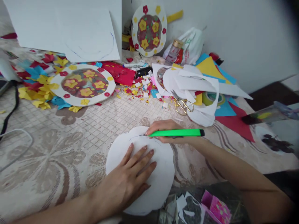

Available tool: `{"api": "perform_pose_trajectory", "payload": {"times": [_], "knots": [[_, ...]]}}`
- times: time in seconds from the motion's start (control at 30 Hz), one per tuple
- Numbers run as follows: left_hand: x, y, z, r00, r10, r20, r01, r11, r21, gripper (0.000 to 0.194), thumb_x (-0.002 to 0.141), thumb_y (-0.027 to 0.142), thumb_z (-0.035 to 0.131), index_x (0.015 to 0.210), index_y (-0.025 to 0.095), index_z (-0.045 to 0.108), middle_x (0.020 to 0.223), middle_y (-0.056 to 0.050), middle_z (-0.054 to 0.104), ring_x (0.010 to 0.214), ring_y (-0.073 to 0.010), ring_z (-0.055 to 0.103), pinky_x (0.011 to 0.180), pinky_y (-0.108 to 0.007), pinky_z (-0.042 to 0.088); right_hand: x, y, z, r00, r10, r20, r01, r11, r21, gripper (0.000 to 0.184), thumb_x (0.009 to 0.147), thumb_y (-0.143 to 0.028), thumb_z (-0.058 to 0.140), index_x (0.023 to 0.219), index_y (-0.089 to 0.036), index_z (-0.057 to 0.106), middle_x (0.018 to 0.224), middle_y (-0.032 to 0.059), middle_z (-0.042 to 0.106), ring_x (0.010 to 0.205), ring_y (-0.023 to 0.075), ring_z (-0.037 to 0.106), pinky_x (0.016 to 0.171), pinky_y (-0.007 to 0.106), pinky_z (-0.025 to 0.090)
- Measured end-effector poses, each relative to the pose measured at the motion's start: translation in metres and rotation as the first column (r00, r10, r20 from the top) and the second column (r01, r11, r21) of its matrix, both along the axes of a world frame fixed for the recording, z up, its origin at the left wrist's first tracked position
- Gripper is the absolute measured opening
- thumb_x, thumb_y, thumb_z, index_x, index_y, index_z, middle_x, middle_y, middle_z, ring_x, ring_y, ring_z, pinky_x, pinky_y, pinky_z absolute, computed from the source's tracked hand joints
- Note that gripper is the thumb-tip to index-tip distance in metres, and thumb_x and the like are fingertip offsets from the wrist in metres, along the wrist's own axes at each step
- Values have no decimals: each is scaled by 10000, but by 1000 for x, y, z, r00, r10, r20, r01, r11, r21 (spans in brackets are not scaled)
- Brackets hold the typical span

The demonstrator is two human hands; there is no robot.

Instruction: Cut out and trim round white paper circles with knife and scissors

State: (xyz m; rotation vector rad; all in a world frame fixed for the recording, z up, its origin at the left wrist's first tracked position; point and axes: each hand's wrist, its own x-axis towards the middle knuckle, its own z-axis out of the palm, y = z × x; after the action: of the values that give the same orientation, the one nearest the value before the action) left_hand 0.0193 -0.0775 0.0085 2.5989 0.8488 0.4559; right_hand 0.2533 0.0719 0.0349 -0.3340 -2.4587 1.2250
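Observation:
A round white paper piece (161, 174) with a wavy edge lies on the table nearest me, partly over its front edge. My left hand (128, 177) presses flat on it, fingers spread. Above those fingertips, my right hand (164, 126) grips a green utility knife (181, 133), its tip touching the paper by a thin curved line near the far edge. The knife's back end points right. My left hand and forearm hide part of the paper's left side.
A flower-decorated white disc (81, 101) lies at left, and a similar one (149, 51) leans on the wall. Gold-handled scissors (184, 107), paper scraps (142, 85), a tape roll (213, 99) and a bottle (174, 51) lie beyond. White sheets (70, 28) stand at the back left.

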Motion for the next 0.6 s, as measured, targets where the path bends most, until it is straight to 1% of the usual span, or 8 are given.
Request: {"api": "perform_pose_trajectory", "payload": {"times": [0.07,0.17,0.23,0.3,0.37,0.6], "knots": [[3,-3,4,1000,3,-11,-3,999,-34,518,990,213,543,1495,166,436,1590,-155,423,1509,-332,309,1211,-653,203,-6,6,0,999,31,-10,-31,1000,-6,280,970,-338,585,1166,-162,679,1080,101,738,997,184,684,877,312,514],[0,1,10,999,-35,-40,33,998,-59,523,984,229,560,1490,168,444,1581,-146,440,1504,-316,327,1225,-616,212,-11,12,2,996,89,9,-89,996,-26,277,960,-315,593,1162,-146,679,1071,105,738,985,180,685,864,300,514],[-5,8,12,995,-92,-24,92,995,-35,501,981,242,580,1466,167,481,1564,-128,470,1507,-294,324,1254,-575,149,-12,15,3,993,112,20,-112,993,-32,273,956,-301,600,1159,-135,678,1070,109,738,983,177,683,863,295,512],[-10,16,12,986,-165,3,165,986,-25,513,982,253,589,1477,170,478,1561,-113,478,1510,-273,318,1271,-543,82,-12,16,5,992,124,23,-123,992,-35,270,955,-296,604,1158,-135,675,1080,109,736,997,178,679,876,297,510],[-13,21,10,979,-203,15,203,979,-34,536,984,266,591,1497,180,461,1568,-110,466,1507,-264,325,1275,-527,53,-11,17,6,991,132,23,-131,991,-40,270,960,-307,596,1158,-140,672,1087,108,734,1011,180,675,889,304,508],[-12,19,6,984,-178,16,179,983,-48,520,985,238,574,1493,197,473,1576,-97,454,1507,-268,323,1275,-534,32,-8,20,2,986,164,22,-163,986,-33,342,983,-411,561,1177,-149,662,1096,110,727,1025,192,668,898,320,507]]}}
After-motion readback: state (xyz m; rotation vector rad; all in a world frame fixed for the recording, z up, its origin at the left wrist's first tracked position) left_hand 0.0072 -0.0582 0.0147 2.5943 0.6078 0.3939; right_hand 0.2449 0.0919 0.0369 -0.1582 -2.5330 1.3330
